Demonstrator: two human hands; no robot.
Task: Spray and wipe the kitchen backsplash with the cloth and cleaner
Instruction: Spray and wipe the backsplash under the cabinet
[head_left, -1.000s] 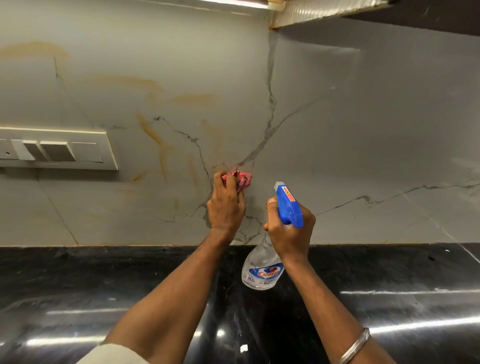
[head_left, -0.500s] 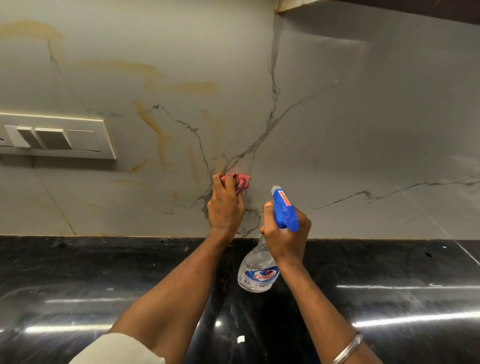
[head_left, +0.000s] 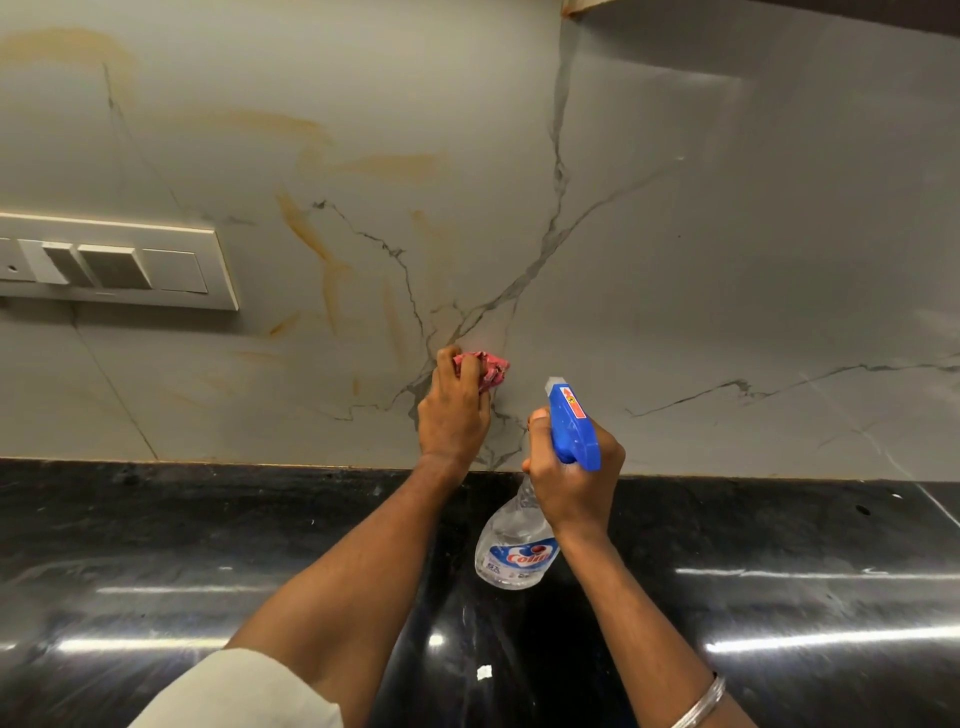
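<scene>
**Step in hand (judged):** wiping, with the sprayer at the ready.

1. **Left hand**: fingers curled round the cloth, pressing it to the wall just above the desk line, near centre.
2. **Cloth**: pink, soft, bunched to a small wad. Only a crumpled edge shows, to the right of the fingers.
3. **Right hand**: gripping the spray bottle at its neck, just right of the left hand and apart from the wall.
4. **Spray bottle**: clear plastic, rounded body hanging below the fist. It has a red-and-blue label and a hard blue trigger head whose pale nozzle tilts up toward the wall.
5. **Backsplash**: smooth grey slab, faintly glossy, with thin dark veins. Orange-brown streaks lie up and left of the cloth; whether they are soil or pattern I cannot tell.
6. **Switch plate**: pale, rectangular, raised, on the far left.
7. **Desk**: black polished stone, highly reflective, flecked with specks.
8. **Bangle**: silver metal, on the right wrist.

**Handling notes (judgement):**
- Open the wad out so more fabric meets the slab.
- Press firmly and draw overlapping passes up and left along the streaks.
- Turn the cloth to a fresh face as it loads.
- Mist lightly, aiming away from the switch plate.
- A slick surface should release residue readily, though drips may run to the desk joint.
</scene>
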